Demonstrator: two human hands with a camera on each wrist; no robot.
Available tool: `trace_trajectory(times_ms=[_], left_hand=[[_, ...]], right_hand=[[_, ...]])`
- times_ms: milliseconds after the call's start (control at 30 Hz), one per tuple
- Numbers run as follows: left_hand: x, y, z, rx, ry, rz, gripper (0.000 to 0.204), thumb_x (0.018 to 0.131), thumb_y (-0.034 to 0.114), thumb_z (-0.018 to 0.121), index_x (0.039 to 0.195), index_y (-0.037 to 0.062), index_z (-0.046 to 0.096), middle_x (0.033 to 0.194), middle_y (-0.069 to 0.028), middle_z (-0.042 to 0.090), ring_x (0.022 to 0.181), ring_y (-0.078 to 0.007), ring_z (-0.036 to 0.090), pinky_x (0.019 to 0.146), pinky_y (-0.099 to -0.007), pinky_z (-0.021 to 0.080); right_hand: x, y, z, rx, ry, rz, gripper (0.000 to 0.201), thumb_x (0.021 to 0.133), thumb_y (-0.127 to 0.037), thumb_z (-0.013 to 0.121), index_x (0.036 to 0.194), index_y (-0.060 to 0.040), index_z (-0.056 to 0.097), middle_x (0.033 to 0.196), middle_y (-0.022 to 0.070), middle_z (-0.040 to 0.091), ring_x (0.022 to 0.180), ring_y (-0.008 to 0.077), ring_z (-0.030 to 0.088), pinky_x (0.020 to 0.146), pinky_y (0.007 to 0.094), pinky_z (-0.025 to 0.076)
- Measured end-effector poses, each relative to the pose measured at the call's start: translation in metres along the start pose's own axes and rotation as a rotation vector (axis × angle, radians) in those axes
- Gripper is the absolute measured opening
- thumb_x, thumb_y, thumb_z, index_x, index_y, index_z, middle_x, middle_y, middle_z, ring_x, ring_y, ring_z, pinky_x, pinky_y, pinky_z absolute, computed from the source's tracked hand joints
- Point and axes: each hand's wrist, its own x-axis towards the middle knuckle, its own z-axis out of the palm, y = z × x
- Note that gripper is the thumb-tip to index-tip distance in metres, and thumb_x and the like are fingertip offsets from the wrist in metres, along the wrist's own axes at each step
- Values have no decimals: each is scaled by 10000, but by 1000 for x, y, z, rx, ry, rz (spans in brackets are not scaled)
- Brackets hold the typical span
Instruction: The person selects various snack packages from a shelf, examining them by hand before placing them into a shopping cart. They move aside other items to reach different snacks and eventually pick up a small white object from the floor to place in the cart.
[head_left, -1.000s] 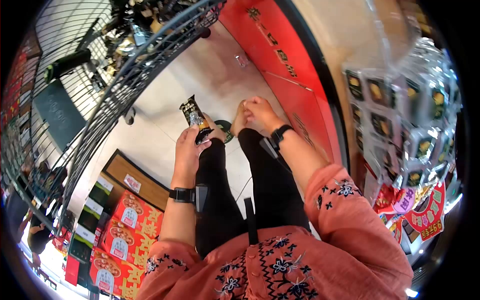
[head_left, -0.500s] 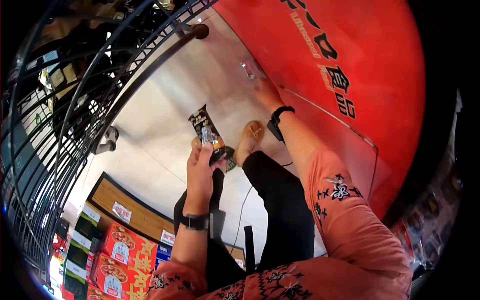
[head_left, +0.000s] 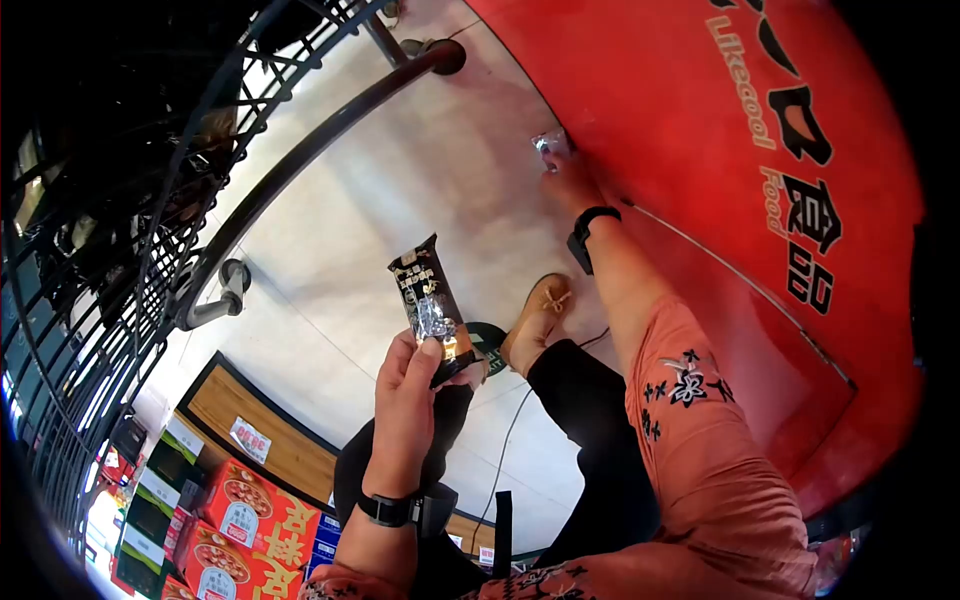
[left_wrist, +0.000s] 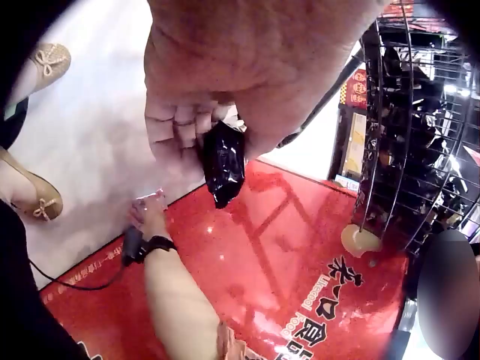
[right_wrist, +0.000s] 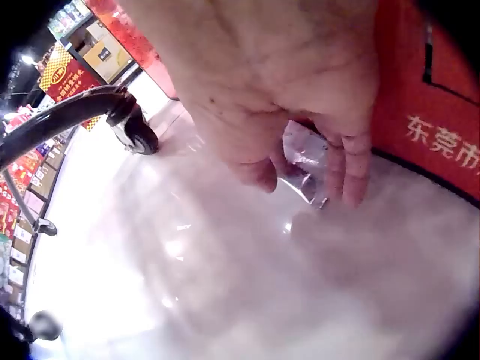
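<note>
- Reaching down with my right hand [head_left: 565, 172], I have the fingertips [right_wrist: 352, 180] on a small clear wrapper [right_wrist: 306, 156] lying on the pale floor [head_left: 400, 190], right at the edge of the red display base [head_left: 720, 200]. The fingers curl over it in a pinch, thumb one side, the rest on the other; from the wrist view the wrapper looks caught between them but not yet clear of the floor.
- That arm is stretched well forward, my judgement being because the wrapper sits low and tight against the red base.
- My left hand [head_left: 410, 400] stays up near my body, clenched around the lower end of a dark snack packet [head_left: 432, 305]. The thumb presses the front, the fingers [left_wrist: 176, 124] wrap the back, and the packet stands nearly upright above the hand, I think to keep it out of the way while the other hand works.
- Below the packet my tan shoe [head_left: 537, 318] is planted on the floor, just beside a round green mark [head_left: 492, 335].
- A black wire trolley [head_left: 150, 220] arcs along my left, its wheel [head_left: 235, 275] on the floor.
- Red boxes [head_left: 250, 510] sit stacked low at my left, well apart from both hands.
</note>
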Motion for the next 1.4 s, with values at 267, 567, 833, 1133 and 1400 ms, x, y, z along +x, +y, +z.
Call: trace_trajectory(times_ms=[267, 567, 833, 1133, 1400], left_hand=[[-1, -1, -2, -3, -13, -5, 266, 1043, 237, 565, 1197, 22, 593, 1021, -68, 697, 864, -171, 690, 750, -321, 569], [-37, 0, -23, 77, 32, -17, 302, 1023, 293, 592, 1159, 23, 598, 977, -57, 692, 868, -163, 691, 735, -308, 560], [-224, 88, -1, 308, -112, -14, 303, 1019, 285, 579, 1150, 11, 581, 1005, -87, 661, 859, -186, 679, 705, -310, 578], [-376, 221, 30, 406, -329, 222, 263, 1006, 253, 594, 1144, 28, 588, 1010, -66, 675, 863, -151, 667, 692, -321, 574], [-397, 279, 74, 450, -460, 365, 298, 1002, 263, 594, 1178, 22, 581, 1037, -72, 677, 884, -141, 661, 698, -304, 570]], right_hand=[[3, 5, 27, -40, 123, 11, 214, 816, -160, 622, 951, -38, 736, 1140, 257, 654, 1069, 413, 636, 925, 496, 513], [-165, -117, -87, 961, -81, 189, 278, 941, -73, 574, 1171, 8, 706, 795, 45, 668, 735, 127, 656, 660, 279, 532], [-413, -291, -317, 1109, -217, 63, 275, 989, -94, 542, 1196, -29, 711, 1014, 24, 578, 759, 109, 617, 718, 254, 532], [-614, -362, -600, 895, 371, -282, 289, 1013, -109, 548, 1259, -17, 669, 1251, 61, 491, 892, 140, 638, 791, 287, 551], [-651, -286, -765, 376, 948, -195, 270, 942, -125, 551, 1121, -10, 718, 1057, 76, 575, 877, 156, 646, 720, 275, 538]])
